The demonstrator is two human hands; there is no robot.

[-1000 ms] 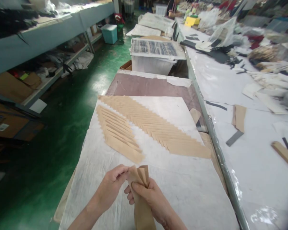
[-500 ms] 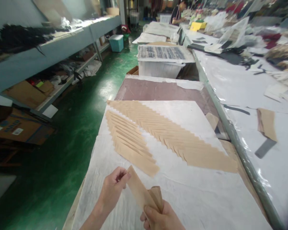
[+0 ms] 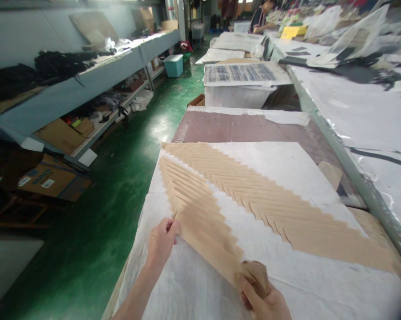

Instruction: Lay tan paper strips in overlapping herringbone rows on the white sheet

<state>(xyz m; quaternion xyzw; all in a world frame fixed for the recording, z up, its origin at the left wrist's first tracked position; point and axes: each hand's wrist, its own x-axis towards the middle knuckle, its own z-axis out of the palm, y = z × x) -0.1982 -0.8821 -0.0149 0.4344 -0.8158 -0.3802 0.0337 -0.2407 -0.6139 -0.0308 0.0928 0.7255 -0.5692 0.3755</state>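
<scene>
A view from the head looks down on a long tabletop (image 3: 193,284) covered with a crumpled white sheet. Two slanting rows of tan strips lie on it, each strip overlapping the one before like fish scales: a long row (image 3: 270,200) running from the far left toward the near right, and a shorter row (image 3: 193,200) just to its left.

The left hand (image 3: 162,242) pinches the upper end of a single tan strip (image 3: 212,251) between thumb and fingers (image 3: 172,227), holding it down at the near end of the shorter row. The strip lies slanted across the sheet, overlapping the last strip placed there. Its lower end meets the right hand (image 3: 265,300), whose fingers are clenched around a small bundle of tan strips (image 3: 257,273) at the bottom edge of the view.

Judging by this, the step in hand is laying one more strip onto the shorter row. The next move seems to call for lining its edge up with the strip beneath, so the stagger stays even, then letting go with the left fingers without dragging it.

Beyond, a brown board (image 3: 240,129) lies farther along the tabletop, a green floor (image 3: 120,200) runs to the left beside cluttered shelves (image 3: 87,89), and another person (image 3: 262,15) works far off.
</scene>
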